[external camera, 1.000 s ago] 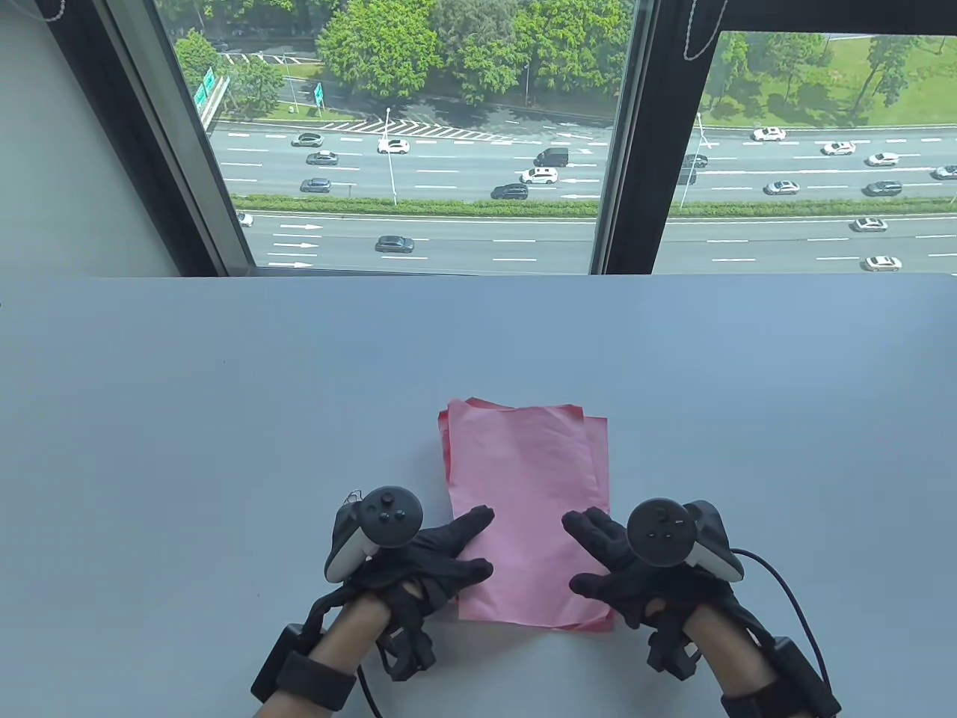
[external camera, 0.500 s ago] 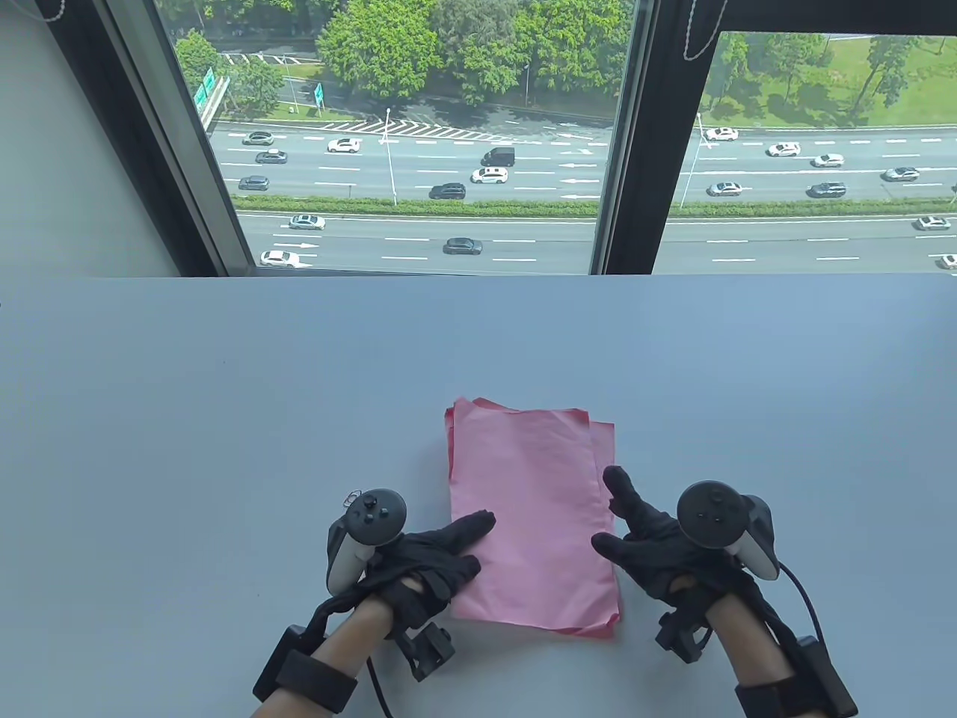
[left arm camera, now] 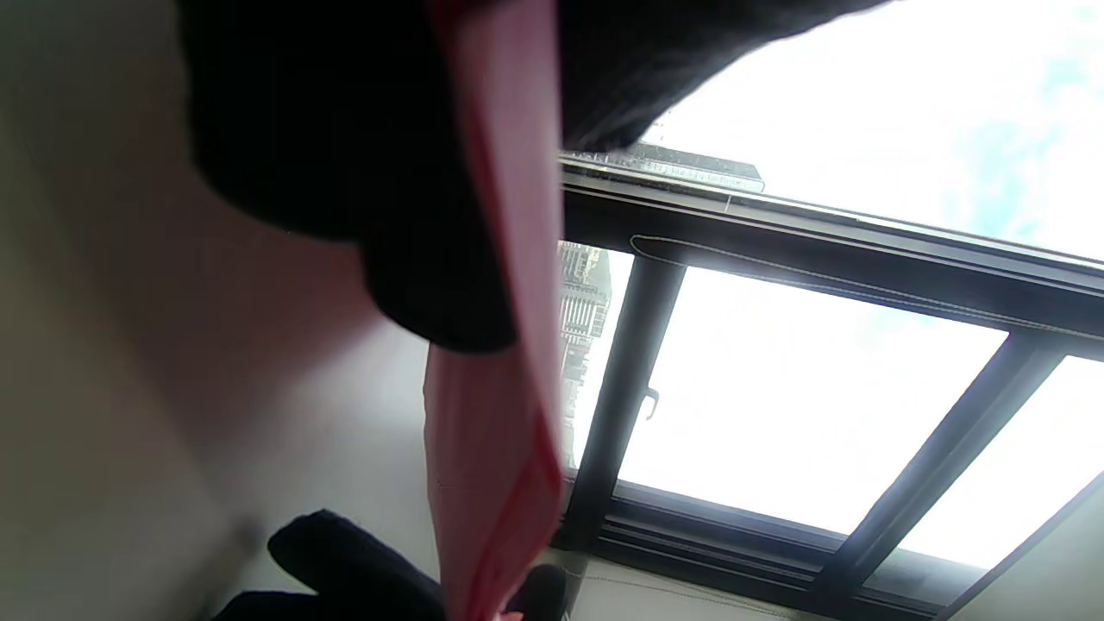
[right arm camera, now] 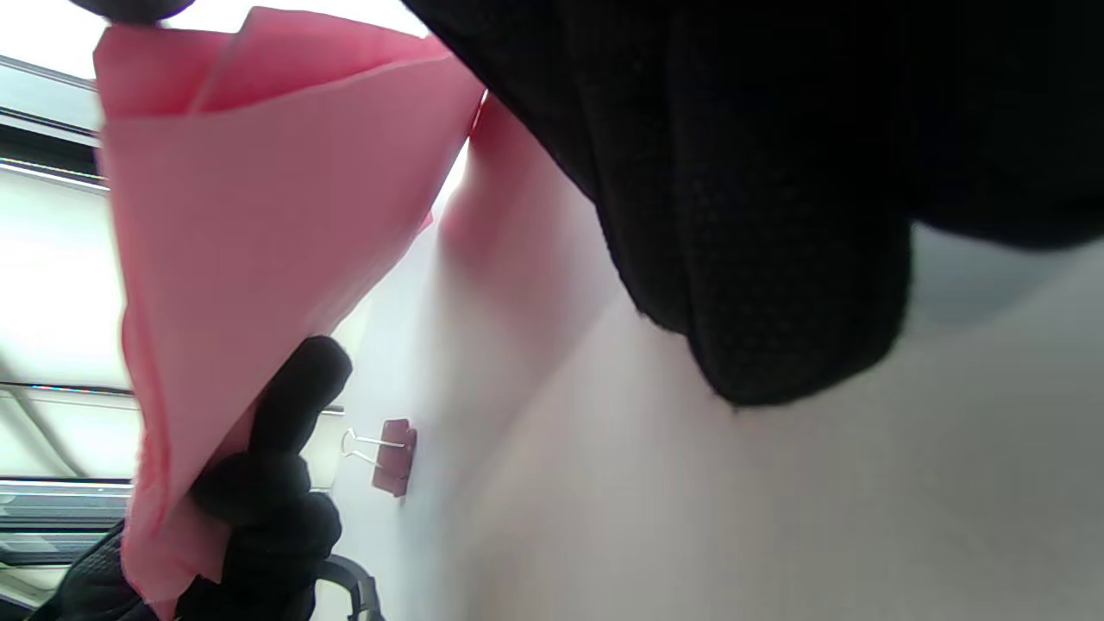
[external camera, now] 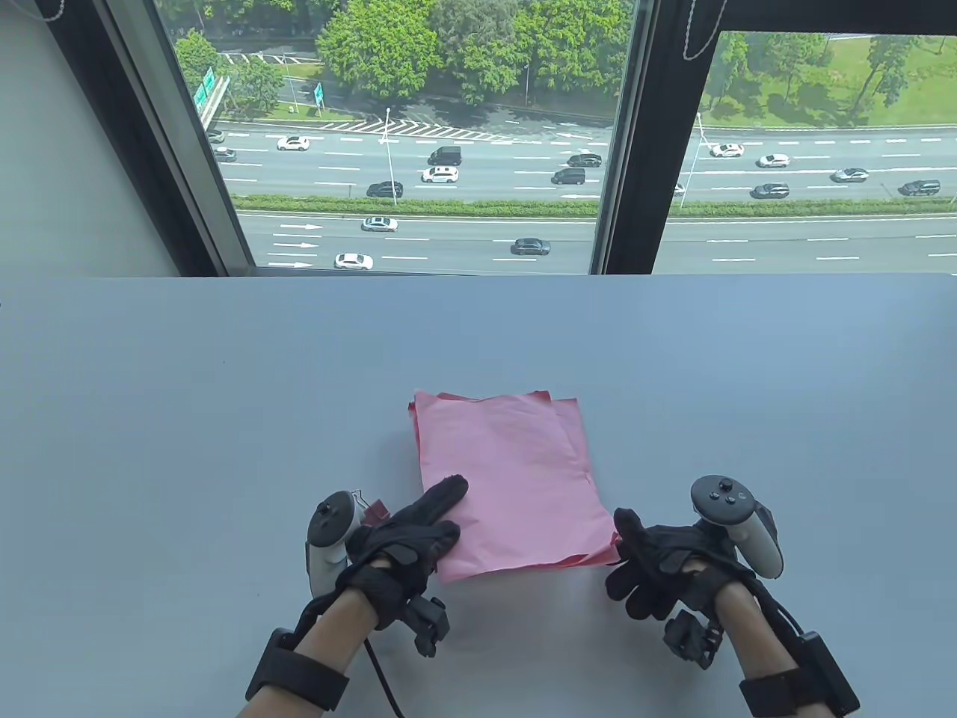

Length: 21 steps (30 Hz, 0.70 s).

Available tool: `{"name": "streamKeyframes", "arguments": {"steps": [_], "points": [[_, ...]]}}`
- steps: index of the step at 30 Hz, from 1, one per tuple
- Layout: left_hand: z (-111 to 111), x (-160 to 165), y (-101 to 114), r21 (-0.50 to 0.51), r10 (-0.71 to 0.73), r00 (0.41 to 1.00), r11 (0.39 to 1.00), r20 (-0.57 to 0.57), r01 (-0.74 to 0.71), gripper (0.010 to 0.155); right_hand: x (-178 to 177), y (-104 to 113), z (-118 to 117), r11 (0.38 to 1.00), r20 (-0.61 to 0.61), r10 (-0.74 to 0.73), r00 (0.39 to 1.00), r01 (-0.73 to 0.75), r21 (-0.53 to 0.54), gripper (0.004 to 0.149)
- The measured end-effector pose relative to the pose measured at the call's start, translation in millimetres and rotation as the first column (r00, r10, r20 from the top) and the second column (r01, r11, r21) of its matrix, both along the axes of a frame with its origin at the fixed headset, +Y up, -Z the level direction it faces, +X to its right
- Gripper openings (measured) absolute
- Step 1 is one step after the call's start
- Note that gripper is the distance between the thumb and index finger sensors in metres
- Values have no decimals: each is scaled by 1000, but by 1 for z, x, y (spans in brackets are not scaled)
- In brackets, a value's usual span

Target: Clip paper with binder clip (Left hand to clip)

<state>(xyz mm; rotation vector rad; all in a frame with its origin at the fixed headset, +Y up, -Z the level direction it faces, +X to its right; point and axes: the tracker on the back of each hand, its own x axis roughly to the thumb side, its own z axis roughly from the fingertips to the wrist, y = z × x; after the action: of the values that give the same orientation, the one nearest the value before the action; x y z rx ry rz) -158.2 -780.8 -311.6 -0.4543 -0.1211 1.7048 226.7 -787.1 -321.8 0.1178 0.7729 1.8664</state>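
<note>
Paper (external camera: 508, 479) stack held at both near corners above the desk (external camera: 187, 419).
Left hand (external camera: 400, 542) and right hand (external camera: 665, 561) pinch it between fingers; red binder clip (right arm camera: 392, 455) lies beside the left hand.

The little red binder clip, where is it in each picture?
Table view: the binder clip peeks out low and left of centre, just behind the left hand.
Left wrist view: not in it.
Right wrist view: it lies on the table, low and left of centre, wire handles pointing left.
Shared landmark: the pink paper, gripped by both hands.
</note>
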Motion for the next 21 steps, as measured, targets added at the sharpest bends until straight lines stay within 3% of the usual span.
{"name": "streamKeyframes", "arguments": {"steps": [7,9,16,21], "points": [[1,6,6,34,97,993,994,73,-100,67,-6,0,1,962,75,-271,960,272,7,107],[1,8,7,34,110,984,993,138,-115,67,-5,-1,1,943,118,-332,936,332,17,103],[2,17,10,77,73,938,991,340,-105,66,-1,3,1,883,220,-468,856,460,88,87],[2,18,12,141,-59,911,990,408,1,65,3,10,0,893,204,-449,870,433,121,66]]}}
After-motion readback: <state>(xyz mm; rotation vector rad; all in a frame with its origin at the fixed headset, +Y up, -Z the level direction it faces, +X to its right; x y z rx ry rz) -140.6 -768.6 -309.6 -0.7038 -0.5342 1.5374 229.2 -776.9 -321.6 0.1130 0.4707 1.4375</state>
